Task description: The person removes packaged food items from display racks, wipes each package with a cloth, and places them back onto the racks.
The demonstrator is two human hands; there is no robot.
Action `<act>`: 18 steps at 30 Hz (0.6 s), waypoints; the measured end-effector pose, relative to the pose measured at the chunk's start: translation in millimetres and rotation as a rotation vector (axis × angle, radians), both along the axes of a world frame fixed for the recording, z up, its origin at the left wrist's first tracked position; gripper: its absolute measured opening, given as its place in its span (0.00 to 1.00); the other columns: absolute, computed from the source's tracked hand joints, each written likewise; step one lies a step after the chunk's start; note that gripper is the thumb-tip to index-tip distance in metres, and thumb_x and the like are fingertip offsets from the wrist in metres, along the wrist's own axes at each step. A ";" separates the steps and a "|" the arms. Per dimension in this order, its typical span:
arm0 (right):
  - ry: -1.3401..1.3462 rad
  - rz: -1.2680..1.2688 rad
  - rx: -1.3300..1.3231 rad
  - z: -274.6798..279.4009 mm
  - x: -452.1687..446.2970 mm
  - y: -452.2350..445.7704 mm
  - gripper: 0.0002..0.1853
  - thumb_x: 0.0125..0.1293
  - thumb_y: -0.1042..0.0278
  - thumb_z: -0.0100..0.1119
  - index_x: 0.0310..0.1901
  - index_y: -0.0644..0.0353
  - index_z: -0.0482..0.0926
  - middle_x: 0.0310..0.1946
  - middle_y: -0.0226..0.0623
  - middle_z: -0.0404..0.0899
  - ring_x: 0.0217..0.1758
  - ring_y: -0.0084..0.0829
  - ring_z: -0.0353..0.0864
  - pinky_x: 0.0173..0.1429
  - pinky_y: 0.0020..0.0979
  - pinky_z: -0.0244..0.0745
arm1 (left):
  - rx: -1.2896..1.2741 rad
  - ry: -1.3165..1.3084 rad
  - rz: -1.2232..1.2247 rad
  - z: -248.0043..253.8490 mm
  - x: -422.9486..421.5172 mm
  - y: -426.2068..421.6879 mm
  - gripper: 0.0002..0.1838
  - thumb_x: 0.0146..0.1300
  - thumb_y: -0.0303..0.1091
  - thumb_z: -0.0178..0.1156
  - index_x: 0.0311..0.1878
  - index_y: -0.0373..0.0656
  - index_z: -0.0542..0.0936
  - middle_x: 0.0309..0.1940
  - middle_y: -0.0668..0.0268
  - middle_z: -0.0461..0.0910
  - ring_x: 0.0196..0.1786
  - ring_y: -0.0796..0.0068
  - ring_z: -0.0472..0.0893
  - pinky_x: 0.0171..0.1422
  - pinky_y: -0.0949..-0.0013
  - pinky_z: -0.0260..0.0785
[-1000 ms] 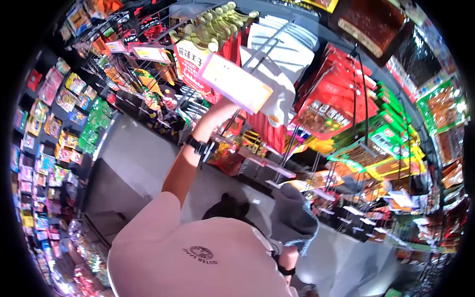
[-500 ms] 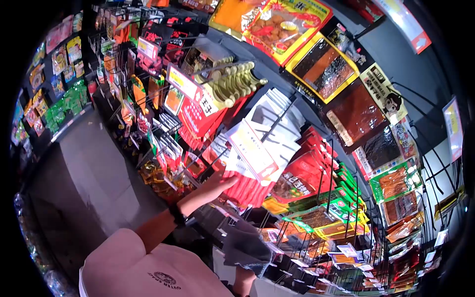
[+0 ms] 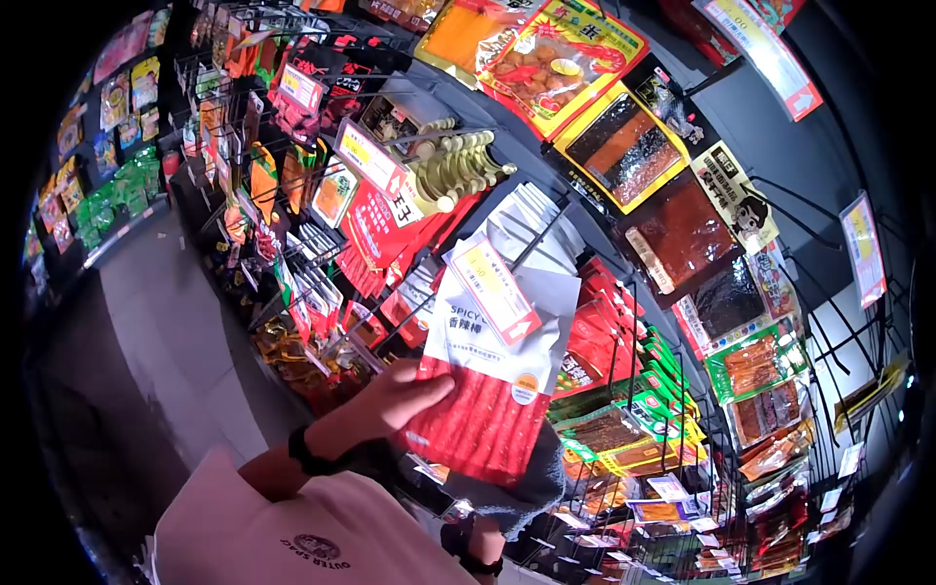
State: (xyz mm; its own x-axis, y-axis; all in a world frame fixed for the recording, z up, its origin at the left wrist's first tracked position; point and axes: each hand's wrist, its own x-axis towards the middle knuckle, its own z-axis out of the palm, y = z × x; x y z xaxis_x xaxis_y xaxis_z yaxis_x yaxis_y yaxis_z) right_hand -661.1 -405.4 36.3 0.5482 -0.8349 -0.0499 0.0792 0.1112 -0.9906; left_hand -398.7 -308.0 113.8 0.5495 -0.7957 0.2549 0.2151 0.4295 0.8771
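"Facing me is a long rack [image 3: 814, 146] hung with snack packets, with grey floor [image 3: 175, 322] running along its left. My pale shirt [image 3: 292, 526] fills the bottom."

"Where's the thing you're handling?"

"The red-and-white packet [image 3: 478, 409] is straight ahead, tilted, in front of the hanging pale ones. I can't tell whether its top is on the peg."

"And below it?"

"A grey cloth [image 3: 534, 478], partly covered by the packet's lower right corner."

"Your hands?"

"My left hand [image 3: 402, 395] pinches the packet's left edge, thumb across the front. My right hand [image 3: 486, 539] is up against the cloth's lower edge; its fingers are hidden, so I can't tell whether they're closed."

"Anything smaller?"

"A price tag [image 3: 492, 292] overlaps the packet's upper part, a black band [image 3: 306, 453] circles my left wrist, and a round orange mark [image 3: 525, 388] is on the packet's front."
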 end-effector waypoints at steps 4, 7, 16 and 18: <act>-0.016 -0.017 0.009 3.6 -1.8 5.4 0.34 0.51 0.76 0.59 0.63 0.67 0.66 0.52 0.40 0.74 0.51 0.34 0.76 0.55 0.35 0.71 | -0.048 -0.108 0.008 2.7 -19.2 16.1 0.09 0.72 0.31 0.55 0.50 0.38 0.79 0.39 0.70 0.82 0.44 0.85 0.77 0.51 0.73 0.70; -0.030 -0.029 -0.004 9.0 0.0 5.1 0.34 0.51 0.77 0.59 0.64 0.67 0.66 0.52 0.40 0.75 0.50 0.34 0.76 0.54 0.35 0.71 | -0.027 -0.080 0.014 16.8 -29.0 34.1 0.09 0.72 0.31 0.55 0.47 0.38 0.80 0.35 0.69 0.82 0.41 0.83 0.78 0.48 0.72 0.70; -0.212 -0.063 -0.103 74.9 37.2 2.1 0.34 0.52 0.77 0.57 0.64 0.68 0.65 0.50 0.39 0.75 0.47 0.33 0.77 0.52 0.35 0.73 | 0.194 -0.475 -0.115 -12.1 -52.1 54.3 0.16 0.71 0.41 0.54 0.39 0.35 0.77 0.22 0.57 0.77 0.25 0.59 0.78 0.33 0.59 0.69; -0.320 -0.066 -0.070 104.3 67.1 8.2 0.34 0.52 0.77 0.57 0.64 0.68 0.65 0.50 0.39 0.75 0.47 0.32 0.77 0.51 0.35 0.73 | 0.199 -0.736 0.105 -24.3 -60.5 48.0 0.13 0.71 0.39 0.52 0.37 0.38 0.76 0.23 0.53 0.76 0.30 0.49 0.79 0.34 0.55 0.69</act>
